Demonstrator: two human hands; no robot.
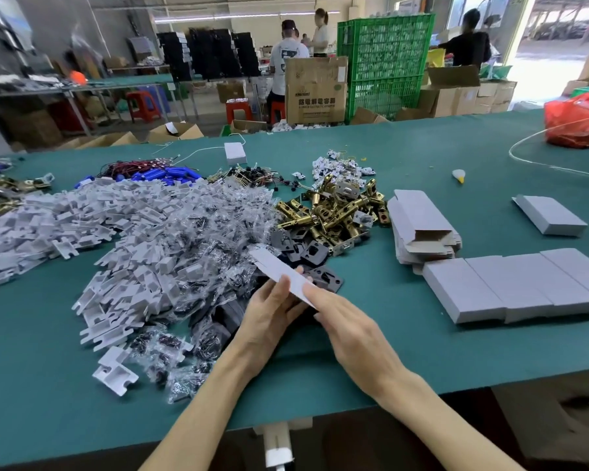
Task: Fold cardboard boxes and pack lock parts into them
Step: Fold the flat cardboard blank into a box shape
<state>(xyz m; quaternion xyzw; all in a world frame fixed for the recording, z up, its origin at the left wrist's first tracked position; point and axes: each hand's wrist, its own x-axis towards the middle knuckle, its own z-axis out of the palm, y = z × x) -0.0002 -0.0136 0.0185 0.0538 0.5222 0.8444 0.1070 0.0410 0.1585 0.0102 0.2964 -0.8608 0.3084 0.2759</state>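
Note:
Both hands hold one flat, unfolded white cardboard box (279, 270) tilted above the green table (371, 362). My left hand (269, 317) grips its near end from below, thumb on top. My right hand (351, 328) grips the box's near right edge. Under the box lie black lock plates (306, 249). Brass latch bolts (334, 212) are heaped just beyond. A stack of flat box blanks (422, 226) lies to the right. Three closed white boxes (524, 283) sit in a row at the near right.
White plastic inserts (116, 253) and clear bags of screws (211, 232) spread across the left half. Another closed box (551, 214) lies far right, near a red plastic bag (575, 120). Blue cells, wires and a small white box sit further back. People stand beyond the table.

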